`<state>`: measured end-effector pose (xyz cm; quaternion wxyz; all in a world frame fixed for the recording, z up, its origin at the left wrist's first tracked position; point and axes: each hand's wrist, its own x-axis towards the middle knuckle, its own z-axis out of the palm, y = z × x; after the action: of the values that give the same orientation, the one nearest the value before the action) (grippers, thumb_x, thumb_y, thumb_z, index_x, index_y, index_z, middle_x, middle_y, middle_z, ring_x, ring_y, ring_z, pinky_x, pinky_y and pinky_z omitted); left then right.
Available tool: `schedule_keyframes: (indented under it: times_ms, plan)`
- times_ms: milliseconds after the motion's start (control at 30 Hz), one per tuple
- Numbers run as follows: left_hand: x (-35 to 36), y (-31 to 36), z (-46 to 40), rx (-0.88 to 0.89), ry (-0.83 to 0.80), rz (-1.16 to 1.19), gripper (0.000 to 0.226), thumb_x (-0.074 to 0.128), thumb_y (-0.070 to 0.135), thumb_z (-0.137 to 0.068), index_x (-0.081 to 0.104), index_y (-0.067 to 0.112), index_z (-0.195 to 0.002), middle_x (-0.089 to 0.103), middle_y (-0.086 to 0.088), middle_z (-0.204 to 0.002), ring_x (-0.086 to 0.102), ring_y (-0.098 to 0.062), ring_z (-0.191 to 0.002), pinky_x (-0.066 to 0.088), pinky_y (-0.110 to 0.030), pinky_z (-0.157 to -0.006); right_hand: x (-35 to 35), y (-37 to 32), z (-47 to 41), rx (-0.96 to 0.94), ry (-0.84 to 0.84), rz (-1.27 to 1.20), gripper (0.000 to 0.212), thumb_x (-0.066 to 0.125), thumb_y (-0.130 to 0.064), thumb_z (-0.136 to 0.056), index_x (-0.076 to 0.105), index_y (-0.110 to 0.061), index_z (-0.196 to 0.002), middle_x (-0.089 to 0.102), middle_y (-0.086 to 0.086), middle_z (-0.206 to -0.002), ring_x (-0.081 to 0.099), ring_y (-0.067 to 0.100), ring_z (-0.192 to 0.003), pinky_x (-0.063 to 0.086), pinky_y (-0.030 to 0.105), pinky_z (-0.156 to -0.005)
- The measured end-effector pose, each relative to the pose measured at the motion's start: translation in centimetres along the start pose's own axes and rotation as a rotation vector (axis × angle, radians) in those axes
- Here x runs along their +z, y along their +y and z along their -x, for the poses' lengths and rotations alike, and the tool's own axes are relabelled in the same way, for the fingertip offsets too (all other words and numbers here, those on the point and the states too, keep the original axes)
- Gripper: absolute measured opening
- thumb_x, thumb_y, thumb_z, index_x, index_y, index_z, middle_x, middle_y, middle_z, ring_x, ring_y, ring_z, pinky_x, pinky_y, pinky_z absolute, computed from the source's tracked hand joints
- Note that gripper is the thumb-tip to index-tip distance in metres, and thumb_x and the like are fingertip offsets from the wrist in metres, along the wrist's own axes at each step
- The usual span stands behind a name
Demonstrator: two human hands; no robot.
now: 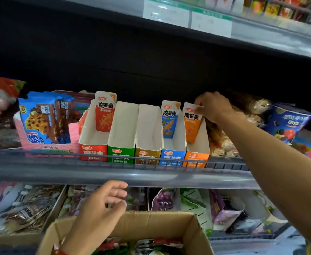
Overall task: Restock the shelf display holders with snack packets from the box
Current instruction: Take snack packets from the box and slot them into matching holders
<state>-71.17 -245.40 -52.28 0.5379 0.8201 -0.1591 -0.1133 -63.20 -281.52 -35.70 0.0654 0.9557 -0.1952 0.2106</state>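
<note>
Several narrow cardboard display holders stand side by side on the middle shelf: red (93, 152), green (121, 154), brown (147, 156), blue (172, 156) and orange (197, 159). My right hand (213, 105) pinches the top of an orange snack packet (192, 124) standing in the orange holder. A blue packet (170, 120) stands in the blue holder and a red packet (104, 111) in the red one. The green and brown holders look empty. My left hand (103, 205) hovers open over the cardboard box (158, 221), which holds mixed packets at the bottom of the view.
A pink tray of blue cookie packs (46, 120) sits left of the holders. Bagged snacks (222, 138) and a blue cup (289, 122) are to the right. A grey shelf rail (132, 173) runs in front. More snack bags fill the lower shelf.
</note>
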Motion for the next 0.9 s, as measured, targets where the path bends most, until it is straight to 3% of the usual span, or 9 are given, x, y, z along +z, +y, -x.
schedule_keyframes:
  times_ms: [167,333,467,600,900]
  plan:
    - [0.3,-0.2,-0.3,0.003,-0.025,-0.034,0.036,0.070,0.013,-0.090,0.062,0.042,-0.110,0.072,0.015,-0.103,0.066,0.008,-0.093,0.050,-0.016,-0.074,0.4,-0.2,-1.8,-0.015,-0.112,0.071,0.036,0.076,-0.037,-0.089,0.064,-0.029,-0.122,0.062,0.001,-0.128,0.060,0.025,-0.119,0.051,0.045,-0.097]
    - [0.3,-0.2,-0.3,-0.001,-0.029,-0.063,0.036,0.069,0.013,-0.091,0.061,0.042,-0.111,0.071,0.015,-0.103,0.064,0.011,-0.092,0.049,-0.008,-0.068,0.3,0.6,-2.8,-0.008,-0.182,-0.025,0.027,0.075,-0.035,-0.090,0.067,-0.031,-0.116,0.062,-0.003,-0.130,0.057,0.022,-0.123,0.050,0.044,-0.103]
    - [0.3,-0.1,-0.3,-0.016,-0.037,-0.063,0.036,0.069,0.012,-0.091,0.061,0.041,-0.110,0.072,0.014,-0.102,0.065,0.010,-0.091,0.049,-0.008,-0.067,0.2,0.9,-3.1,-0.019,-0.215,-0.072,0.025,0.063,-0.023,-0.100,0.067,-0.025,-0.124,0.062,0.001,-0.134,0.057,0.021,-0.127,0.046,0.039,-0.105]
    - [0.4,-0.1,-0.1,-0.028,-0.041,-0.062,0.035,0.068,0.011,-0.091,0.062,0.041,-0.109,0.073,0.018,-0.098,0.066,0.009,-0.089,0.049,-0.012,-0.071,0.4,1.1,-3.1,-0.012,-0.191,-0.061,0.027,0.055,-0.019,-0.104,0.064,-0.022,-0.130,0.061,0.003,-0.135,0.058,0.021,-0.126,0.046,0.033,-0.101]
    - [0.3,-0.1,-0.2,-0.047,-0.046,-0.055,0.039,0.072,0.010,-0.089,0.061,0.042,-0.109,0.071,0.027,-0.096,0.067,0.009,-0.091,0.049,-0.013,-0.071,2.3,0.4,-2.4,0.059,-0.061,-0.018,0.024,0.055,-0.025,-0.103,0.064,-0.028,-0.125,0.061,0.006,-0.129,0.059,0.029,-0.118,0.052,0.043,-0.093]
